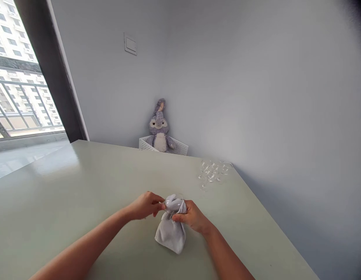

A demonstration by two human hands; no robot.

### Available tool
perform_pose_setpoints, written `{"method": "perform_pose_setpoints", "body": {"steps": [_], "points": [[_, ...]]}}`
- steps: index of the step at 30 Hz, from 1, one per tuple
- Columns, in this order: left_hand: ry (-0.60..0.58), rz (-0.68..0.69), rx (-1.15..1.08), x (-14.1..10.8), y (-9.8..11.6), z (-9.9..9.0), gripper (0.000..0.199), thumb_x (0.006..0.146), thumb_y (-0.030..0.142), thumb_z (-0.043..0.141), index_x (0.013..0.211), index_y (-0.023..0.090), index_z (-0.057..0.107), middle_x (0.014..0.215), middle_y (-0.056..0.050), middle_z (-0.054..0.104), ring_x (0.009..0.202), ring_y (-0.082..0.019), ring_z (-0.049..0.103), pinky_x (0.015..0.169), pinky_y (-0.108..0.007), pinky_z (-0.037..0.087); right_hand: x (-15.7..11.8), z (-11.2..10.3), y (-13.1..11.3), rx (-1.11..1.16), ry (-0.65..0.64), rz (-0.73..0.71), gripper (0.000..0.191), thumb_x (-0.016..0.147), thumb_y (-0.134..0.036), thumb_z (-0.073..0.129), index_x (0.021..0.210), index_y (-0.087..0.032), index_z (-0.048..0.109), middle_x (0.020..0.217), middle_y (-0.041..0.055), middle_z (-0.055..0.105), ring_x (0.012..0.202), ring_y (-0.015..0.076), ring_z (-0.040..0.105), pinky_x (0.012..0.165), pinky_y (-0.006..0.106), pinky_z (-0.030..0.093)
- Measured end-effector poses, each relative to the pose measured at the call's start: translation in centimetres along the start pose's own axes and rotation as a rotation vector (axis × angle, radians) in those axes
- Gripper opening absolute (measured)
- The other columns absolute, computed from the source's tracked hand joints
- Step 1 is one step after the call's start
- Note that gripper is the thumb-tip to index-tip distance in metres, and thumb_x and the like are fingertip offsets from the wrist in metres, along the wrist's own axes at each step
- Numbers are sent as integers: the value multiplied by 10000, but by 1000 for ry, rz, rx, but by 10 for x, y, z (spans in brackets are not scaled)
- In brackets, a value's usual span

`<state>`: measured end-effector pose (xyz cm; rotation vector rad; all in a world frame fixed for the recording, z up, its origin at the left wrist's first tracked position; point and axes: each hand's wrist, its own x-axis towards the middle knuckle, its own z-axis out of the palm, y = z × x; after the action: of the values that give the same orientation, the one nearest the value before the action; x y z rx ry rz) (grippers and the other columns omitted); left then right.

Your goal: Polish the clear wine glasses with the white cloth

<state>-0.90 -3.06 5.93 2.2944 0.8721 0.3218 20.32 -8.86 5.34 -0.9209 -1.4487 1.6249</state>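
Observation:
My left hand is closed, its thumb and fingers pinching the left side of a clear drinking glass. A light grey cloth is bunched against the glass, so most of the glass's shape is hidden. My right hand grips the cloth from the right, thumb on the near side, pressing it to the glass. The cloth's loose end hangs toward me, low over the table.
Several clear stemmed glasses stand close together at the table's back right corner. Beyond the far edge of the pale table, a grey plush rabbit sits in a white perforated basket. Walls meet behind; a window is at left.

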Motion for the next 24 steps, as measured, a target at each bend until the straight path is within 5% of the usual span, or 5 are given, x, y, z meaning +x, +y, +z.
{"method": "perform_pose_setpoints", "body": {"steps": [3, 8, 11, 20, 24], "points": [[-228, -50, -273, 1, -3, 2, 526, 880, 497, 231, 710, 136, 574, 572, -30, 605, 451, -98, 467, 481, -227, 388, -3, -9, -3, -84, -64, 28, 173, 635, -268, 734, 741, -144, 675, 655, -21, 559, 631, 110, 474, 600, 232, 349], [359, 119, 313, 2, 6, 14, 312, 869, 360, 399, 1091, 198, 547, 867, -75, 642, 835, -193, 552, 802, -366, 386, 10, -9, 13, 196, 212, 43, 246, 611, -295, 750, 805, -157, 687, 693, 5, 628, 648, 133, 537, 657, 263, 394], [475, 221, 557, 3, 5, 14, 289, 871, 320, 416, 1098, 198, 546, 765, -69, 625, 811, -197, 527, 817, -388, 347, 15, -2, 19, 342, 235, 29, 269, 621, -303, 741, 849, -173, 680, 715, 15, 640, 665, 146, 553, 660, 275, 405], [-152, -75, -408, 3, -8, 4, 391, 776, 507, 483, 671, 152, 608, 506, 26, 477, 469, -80, 386, 475, -213, 282, 3, -8, 8, -340, 51, -84, 71, 716, -209, 609, 718, -188, 676, 662, -26, 596, 646, 140, 520, 639, 268, 380], [-222, -152, -775, 6, -8, 6, 437, 752, 532, 498, 799, 118, 628, 462, 37, 440, 432, -68, 351, 457, -207, 270, 7, -24, 8, -700, 211, -288, 242, 709, -66, 501, 728, -225, 682, 716, -13, 645, 776, 180, 563, 786, 321, 371]]}}
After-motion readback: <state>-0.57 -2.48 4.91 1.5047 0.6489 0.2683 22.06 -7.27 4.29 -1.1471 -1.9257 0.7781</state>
